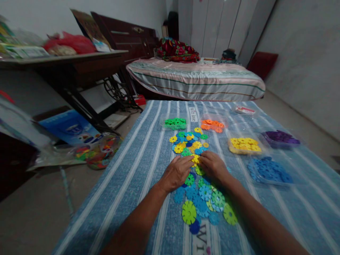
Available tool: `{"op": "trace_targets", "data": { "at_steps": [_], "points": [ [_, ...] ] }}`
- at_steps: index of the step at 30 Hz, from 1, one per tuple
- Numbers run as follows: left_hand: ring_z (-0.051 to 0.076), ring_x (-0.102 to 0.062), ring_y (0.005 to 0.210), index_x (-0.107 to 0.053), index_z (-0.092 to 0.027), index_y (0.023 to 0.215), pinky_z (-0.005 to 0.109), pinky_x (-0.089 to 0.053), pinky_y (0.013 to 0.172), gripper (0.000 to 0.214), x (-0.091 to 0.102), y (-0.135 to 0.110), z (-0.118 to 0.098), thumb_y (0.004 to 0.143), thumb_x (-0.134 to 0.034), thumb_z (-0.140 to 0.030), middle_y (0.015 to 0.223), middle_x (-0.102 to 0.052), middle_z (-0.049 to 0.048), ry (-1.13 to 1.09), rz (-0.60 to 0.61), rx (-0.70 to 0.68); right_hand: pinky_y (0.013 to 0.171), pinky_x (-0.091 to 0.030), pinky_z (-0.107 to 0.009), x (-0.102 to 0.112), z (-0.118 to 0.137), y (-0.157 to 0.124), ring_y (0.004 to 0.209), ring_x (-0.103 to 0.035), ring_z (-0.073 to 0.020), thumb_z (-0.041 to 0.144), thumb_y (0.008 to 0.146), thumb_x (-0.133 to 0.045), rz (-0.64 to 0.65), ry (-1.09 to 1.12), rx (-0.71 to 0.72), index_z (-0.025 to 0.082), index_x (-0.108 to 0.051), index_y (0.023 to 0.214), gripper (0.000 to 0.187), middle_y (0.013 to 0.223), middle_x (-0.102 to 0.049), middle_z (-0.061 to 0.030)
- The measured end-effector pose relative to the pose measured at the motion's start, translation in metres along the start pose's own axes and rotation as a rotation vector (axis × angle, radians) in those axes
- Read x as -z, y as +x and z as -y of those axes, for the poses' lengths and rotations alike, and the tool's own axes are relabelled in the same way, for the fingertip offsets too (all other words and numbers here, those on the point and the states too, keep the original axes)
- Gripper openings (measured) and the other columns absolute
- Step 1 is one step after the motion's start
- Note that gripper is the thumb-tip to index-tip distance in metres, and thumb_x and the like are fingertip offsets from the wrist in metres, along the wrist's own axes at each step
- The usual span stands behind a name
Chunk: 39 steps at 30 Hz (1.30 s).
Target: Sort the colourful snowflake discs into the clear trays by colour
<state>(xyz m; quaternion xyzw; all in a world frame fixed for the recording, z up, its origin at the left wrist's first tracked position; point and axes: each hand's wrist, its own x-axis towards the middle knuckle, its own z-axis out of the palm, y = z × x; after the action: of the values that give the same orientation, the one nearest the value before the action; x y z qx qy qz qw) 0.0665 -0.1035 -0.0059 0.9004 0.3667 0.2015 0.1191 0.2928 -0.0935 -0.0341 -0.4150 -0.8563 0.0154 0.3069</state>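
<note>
A loose heap of flat snowflake discs [202,191] in blue, green and yellow lies on a blue striped cloth [138,166]. My left hand [177,172] and my right hand [212,165] rest side by side on the heap's middle, fingers curled down. Their fingertips meet at a yellow disc [196,159]. Whether either hand grips a disc is hidden under the fingers. More mixed discs [189,142] lie just beyond the hands.
Clear bags of sorted discs lie farther out: green [175,123], orange [213,125], yellow [244,145], purple [281,137], blue [268,170]. A bag of mixed pieces [98,151] lies on the floor at left. A bed [196,78] and a dark table [63,63] stand behind.
</note>
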Motion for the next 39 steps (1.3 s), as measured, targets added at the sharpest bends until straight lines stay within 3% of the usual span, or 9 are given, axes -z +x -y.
{"op": "trace_targets", "data": {
  "at_steps": [6, 10, 14, 17, 22, 27, 32, 39],
  "points": [
    [0.022, -0.056, 0.126, -0.063, -0.020, 0.120, 0.049, -0.039, 0.112, 0.032, -0.001, 0.000, 0.001, 0.091, -0.050, -0.016, 0.136, -0.061, 0.0113, 0.015, -0.034, -0.018, 0.079, -0.048, -0.033, 0.013, -0.001, 0.004, 0.083, -0.059, -0.0201, 0.021, 0.098, -0.042, -0.178, -0.080, 0.000, 0.021, -0.067, 0.082, 0.030, 0.087, -0.067, -0.0085],
    [0.023, -0.059, 0.124, -0.063, -0.020, 0.120, 0.049, -0.041, 0.109, 0.031, -0.001, -0.001, 0.001, 0.092, -0.051, -0.018, 0.134, -0.062, 0.0118, 0.013, -0.044, -0.017, 0.082, -0.048, -0.035, 0.046, -0.015, 0.006, 0.089, -0.061, -0.0212, 0.020, 0.096, -0.047, -0.373, -0.234, -0.080, 0.021, -0.067, 0.083, 0.024, 0.088, -0.068, -0.0082],
    [0.022, -0.060, 0.122, -0.064, -0.020, 0.118, 0.046, -0.042, 0.109, 0.030, -0.001, -0.001, 0.001, 0.092, -0.050, -0.018, 0.132, -0.064, 0.0114, 0.017, -0.062, -0.015, 0.083, -0.045, -0.041, 0.086, -0.042, -0.002, 0.085, -0.060, -0.0238, 0.019, 0.093, -0.050, -0.563, -0.547, -0.261, 0.020, -0.066, 0.079, 0.021, 0.084, -0.067, -0.0089],
    [0.022, -0.060, 0.121, -0.064, -0.020, 0.118, 0.046, -0.043, 0.109, 0.030, -0.003, -0.001, 0.001, 0.092, -0.050, -0.019, 0.131, -0.064, 0.0113, 0.017, -0.067, -0.015, 0.083, -0.044, -0.044, 0.095, -0.052, -0.007, 0.089, -0.060, -0.0274, 0.020, 0.091, -0.051, -0.610, -0.637, -0.326, 0.018, -0.067, 0.087, 0.016, 0.087, -0.066, -0.0111],
    [0.023, -0.060, 0.122, -0.064, -0.018, 0.117, 0.048, -0.044, 0.108, 0.028, -0.003, 0.000, 0.002, 0.093, -0.050, -0.020, 0.131, -0.064, 0.0127, -0.008, -0.079, -0.040, 0.091, -0.047, -0.041, 0.052, -0.023, 0.003, 0.104, -0.060, -0.0255, 0.021, 0.095, -0.050, -0.402, -0.351, -0.118, 0.022, -0.066, 0.092, 0.016, 0.097, -0.068, -0.0091],
    [0.021, -0.058, 0.124, -0.063, -0.021, 0.119, 0.045, -0.043, 0.111, 0.031, 0.000, 0.001, -0.001, 0.090, -0.051, -0.016, 0.133, -0.064, 0.0098, -0.054, -0.067, -0.042, 0.098, -0.048, -0.048, 0.010, 0.011, 0.009, 0.126, -0.050, -0.0320, 0.032, 0.093, -0.056, -0.099, -0.139, 0.030, 0.020, -0.066, 0.110, 0.023, 0.121, -0.064, -0.0134],
    [0.019, -0.058, 0.125, -0.063, -0.021, 0.117, 0.041, -0.047, 0.108, 0.031, 0.000, 0.002, -0.004, 0.090, -0.051, -0.014, 0.132, -0.064, 0.0085, -0.117, -0.098, -0.036, 0.101, -0.046, -0.054, 0.002, 0.019, 0.007, 0.127, -0.048, -0.0360, 0.037, 0.090, -0.063, 0.036, -0.089, -0.028, 0.019, -0.067, 0.110, 0.028, 0.123, -0.062, -0.0150],
    [0.019, -0.057, 0.126, -0.064, -0.017, 0.114, 0.036, -0.049, 0.107, 0.028, 0.000, 0.002, -0.005, 0.089, -0.052, -0.013, 0.131, -0.064, 0.0116, -0.186, -0.122, -0.041, 0.100, -0.048, -0.052, -0.001, 0.017, 0.005, 0.123, -0.051, -0.0332, 0.034, 0.092, -0.059, 0.056, -0.016, -0.040, 0.019, -0.067, 0.108, 0.023, 0.118, -0.064, -0.0140]
  ]
}}
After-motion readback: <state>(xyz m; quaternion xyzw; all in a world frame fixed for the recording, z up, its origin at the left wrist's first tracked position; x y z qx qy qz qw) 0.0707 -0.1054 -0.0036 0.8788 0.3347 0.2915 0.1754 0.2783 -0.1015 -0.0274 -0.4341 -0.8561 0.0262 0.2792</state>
